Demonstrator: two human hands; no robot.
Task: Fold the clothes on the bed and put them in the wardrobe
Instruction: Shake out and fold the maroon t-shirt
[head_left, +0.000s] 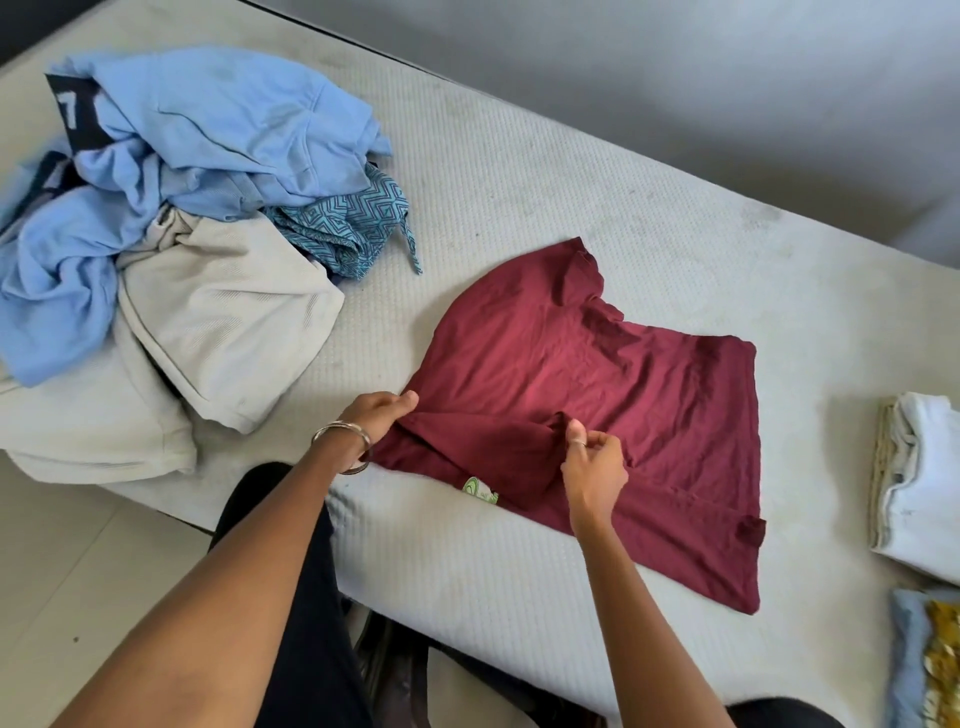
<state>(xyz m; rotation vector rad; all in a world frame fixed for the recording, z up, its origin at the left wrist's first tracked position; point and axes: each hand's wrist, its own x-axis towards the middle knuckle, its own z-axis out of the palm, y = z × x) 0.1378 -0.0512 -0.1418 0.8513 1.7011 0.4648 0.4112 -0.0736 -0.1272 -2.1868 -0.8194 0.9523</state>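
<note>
A maroon T-shirt (613, 395) lies spread on the white mattress (519, 171), its near sleeve folded in over the body. My left hand (382, 413), with a metal bangle at the wrist, grips the shirt's left edge at the shoulder. My right hand (592, 467) pinches the folded sleeve's edge near the collar, where a green-and-white label (480, 491) shows. At the left lies an unfolded heap: a light blue garment (208, 135), a beige garment (218, 317) and a teal patterned cloth (348, 228).
Folded white clothes (919, 483) are stacked at the mattress's right edge, with a folded blue and yellow patterned item (930, 665) below them. Tiled floor (78, 561) lies at the lower left. A grey wall (675, 78) runs behind the bed.
</note>
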